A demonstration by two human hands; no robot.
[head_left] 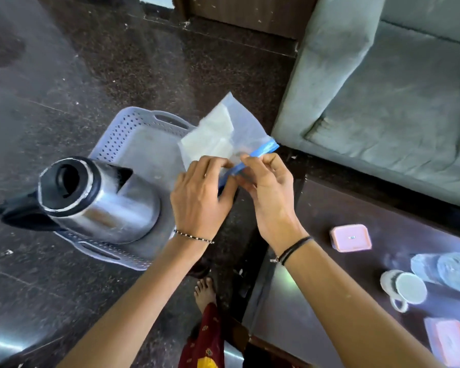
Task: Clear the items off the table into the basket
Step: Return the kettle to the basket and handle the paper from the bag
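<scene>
A grey perforated basket (pixel 133 136) sits on the dark floor with a steel kettle (pixel 98 200) standing in it. Above the basket's right side I hold a clear zip bag (pixel 223 128) with a blue seal strip and white contents. My left hand (pixel 199 192) and my right hand (pixel 266 181) both pinch the bag along its blue strip. On the dark table (pixel 329 288) at the right lie a small pink box (pixel 351 237), a white mug (pixel 404 288), a clear glass jar (pixel 444 272) on its side and a pink-lidded container (pixel 449 341).
A grey sofa (pixel 383 102) stands behind the table at the right. My bare foot (pixel 205 290) is on the floor between basket and table. A wooden cabinet base (pixel 250 11) runs along the top edge.
</scene>
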